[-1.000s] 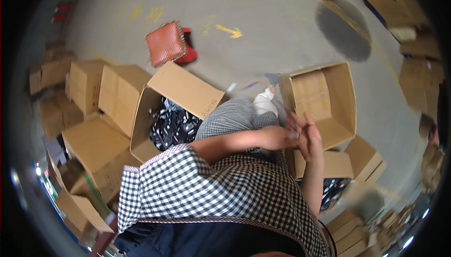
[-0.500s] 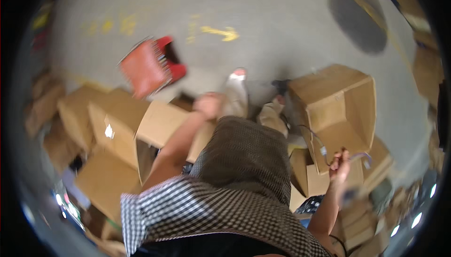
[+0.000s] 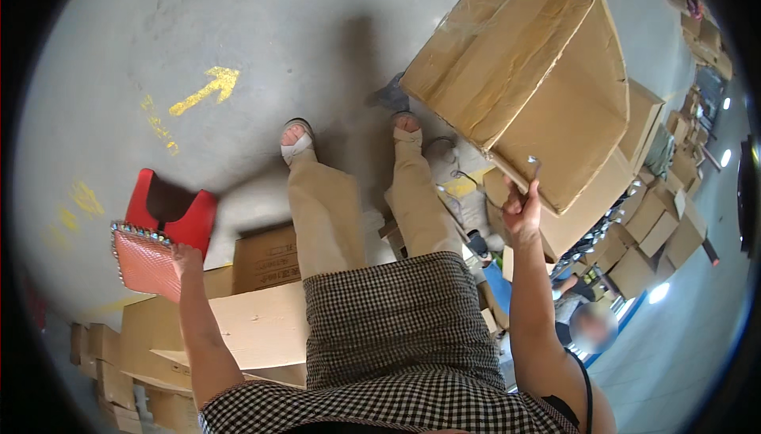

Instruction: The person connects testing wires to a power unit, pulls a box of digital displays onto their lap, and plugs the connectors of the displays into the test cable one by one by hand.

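— Grey floor (image 3: 261, 6), yellow arrow (image 3: 204, 90) painted on it; cartons (image 3: 650, 232) crowd the right side. Head view is my only feed. Left hand?

— Left hand (image 3: 187, 258): I log the fingers as curled tight over the near edge of the cushion (image 3: 143, 263), which tops the red stool (image 3: 203, 224). Stool is left of the feet (image 3: 296, 134); upright or tilted, I cannot tell.

— Why the edge?

— My judgement: it is the part closest to the arm, and thin enough for fingers to wrap.

— Right hand?

— Right hand (image 3: 521, 210): fingers half bent at the bottom corner of the big carton (image 3: 571, 109). One small pale piece (image 3: 532, 160) shows just above the fingertips. Whether they pinch that, the cardboard or neither, I cannot tell.

— And how does the big carton stand?

— Slanted in my view, right of the feet, overlapping a lower carton (image 3: 588, 206). Presumably that one props it; contact unconfirmed. Dark cable (image 3: 464, 174) near the right hand; held or loose, unclear to me.
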The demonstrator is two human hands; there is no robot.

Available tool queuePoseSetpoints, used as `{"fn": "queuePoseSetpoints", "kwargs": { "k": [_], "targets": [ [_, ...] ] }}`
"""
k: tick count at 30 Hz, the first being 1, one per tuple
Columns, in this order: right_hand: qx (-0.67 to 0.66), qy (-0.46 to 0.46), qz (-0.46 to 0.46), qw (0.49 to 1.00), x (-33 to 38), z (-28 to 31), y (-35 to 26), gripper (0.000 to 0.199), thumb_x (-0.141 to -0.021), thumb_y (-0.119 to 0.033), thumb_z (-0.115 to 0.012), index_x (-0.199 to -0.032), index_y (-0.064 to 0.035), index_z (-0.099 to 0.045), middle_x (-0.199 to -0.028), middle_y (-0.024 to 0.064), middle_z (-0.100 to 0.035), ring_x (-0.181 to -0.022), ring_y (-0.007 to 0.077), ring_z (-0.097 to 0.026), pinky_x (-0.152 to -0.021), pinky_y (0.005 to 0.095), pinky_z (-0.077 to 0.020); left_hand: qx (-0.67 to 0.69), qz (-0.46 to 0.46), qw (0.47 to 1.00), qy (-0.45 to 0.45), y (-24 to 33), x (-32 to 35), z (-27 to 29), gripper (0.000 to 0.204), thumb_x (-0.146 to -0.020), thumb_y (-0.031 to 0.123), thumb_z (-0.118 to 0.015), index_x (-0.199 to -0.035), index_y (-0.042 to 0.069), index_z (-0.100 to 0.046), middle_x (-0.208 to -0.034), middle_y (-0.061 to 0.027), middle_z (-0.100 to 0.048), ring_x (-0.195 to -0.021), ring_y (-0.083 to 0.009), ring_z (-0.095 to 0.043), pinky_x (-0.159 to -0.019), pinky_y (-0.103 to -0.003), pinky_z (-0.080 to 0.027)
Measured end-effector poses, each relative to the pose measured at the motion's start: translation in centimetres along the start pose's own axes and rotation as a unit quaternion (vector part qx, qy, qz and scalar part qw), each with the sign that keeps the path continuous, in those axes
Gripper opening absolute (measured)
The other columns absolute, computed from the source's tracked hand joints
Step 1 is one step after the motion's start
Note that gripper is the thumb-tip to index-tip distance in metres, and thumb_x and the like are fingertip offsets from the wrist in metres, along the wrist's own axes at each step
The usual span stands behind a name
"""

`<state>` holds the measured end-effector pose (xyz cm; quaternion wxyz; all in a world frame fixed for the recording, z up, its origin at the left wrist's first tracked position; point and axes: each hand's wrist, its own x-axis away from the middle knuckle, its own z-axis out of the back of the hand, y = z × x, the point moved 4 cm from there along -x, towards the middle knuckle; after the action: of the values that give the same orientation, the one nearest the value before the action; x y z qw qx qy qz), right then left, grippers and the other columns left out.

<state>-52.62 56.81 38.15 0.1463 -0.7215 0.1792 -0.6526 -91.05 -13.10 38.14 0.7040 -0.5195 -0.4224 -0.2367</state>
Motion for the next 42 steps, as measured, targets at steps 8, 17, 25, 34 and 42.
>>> {"fn": "queuePoseSetpoints", "kwargs": {
  "k": [8,17,25,34,42],
  "targets": [
    [0.028,0.032,0.073,0.996,-4.5,-3.1,-6.8,0.004,-0.09,-0.012,-0.052,-0.089,-0.0099,-0.049,-0.078,0.0175,-0.065,-0.038,0.0073,-0.027,-0.036,0.0201,-0.0228,0.118,-0.154,0.971,0.138,10.7,-1.6,8.2,0.031,-0.081,0.037,-0.063,-0.102,0.014,-0.06,-0.106,-0.0067,-0.061,-0.114,-0.0252,-0.05,-0.106,-0.046,-0.027],
    [-0.031,0.044,0.124,0.991,-7.8,-10.9,-20.6,0.024,-0.092,-0.028,-0.052,-0.102,-0.0069,-0.059,-0.083,0.0097,-0.062,-0.062,0.0148,-0.052,-0.07,0.0521,-0.047,0.064,-0.166,0.95,0.255,10.6,12.1,29.7,0.038,-0.08,0.036,-0.066,-0.107,0.012,-0.055,-0.109,-0.0083,-0.059,-0.115,-0.0285,-0.049,-0.105,-0.046,-0.028],
    [0.15,-0.121,0.28,0.941,5.5,2.1,-24.2,0.026,-0.094,-0.02,-0.054,-0.109,0.001,-0.056,-0.084,0.0065,-0.064,-0.074,0.015,-0.061,-0.07,0.0287,-0.0471,-0.025,-0.196,0.959,0.202,15.9,26.2,37.4,0.034,-0.078,0.036,-0.069,-0.101,0.012,-0.059,-0.106,-0.0071,-0.062,-0.11,-0.0264,-0.053,-0.103,-0.046,-0.031],
    [0.271,-0.109,-0.044,0.955,28.2,30.8,-18.8,0.033,-0.098,-0.026,-0.047,-0.12,-0.0028,-0.058,-0.085,0.0051,-0.065,-0.078,0.0111,-0.062,-0.075,0.0266,-0.0465,-0.212,-0.249,0.932,0.158,24.1,30.2,45.8,0.026,-0.08,0.029,-0.065,-0.099,0.012,-0.065,-0.1,-0.0103,-0.066,-0.107,-0.0285,-0.057,-0.098,-0.048,-0.038],
    [0.289,-0.025,-0.116,0.95,33.3,42.5,-9.5,0.03,-0.096,-0.018,-0.046,-0.115,0.0007,-0.059,-0.083,0.005,-0.067,-0.084,0.0123,-0.059,-0.082,0.027,-0.0452,-0.276,-0.339,0.889,0.137,33.5,31.6,51.7,0.024,-0.078,0.02,-0.061,-0.1,0.011,-0.062,-0.109,-0.0089,-0.062,-0.109,-0.0288,-0.055,-0.092,-0.042,-0.046]
  ]
}}
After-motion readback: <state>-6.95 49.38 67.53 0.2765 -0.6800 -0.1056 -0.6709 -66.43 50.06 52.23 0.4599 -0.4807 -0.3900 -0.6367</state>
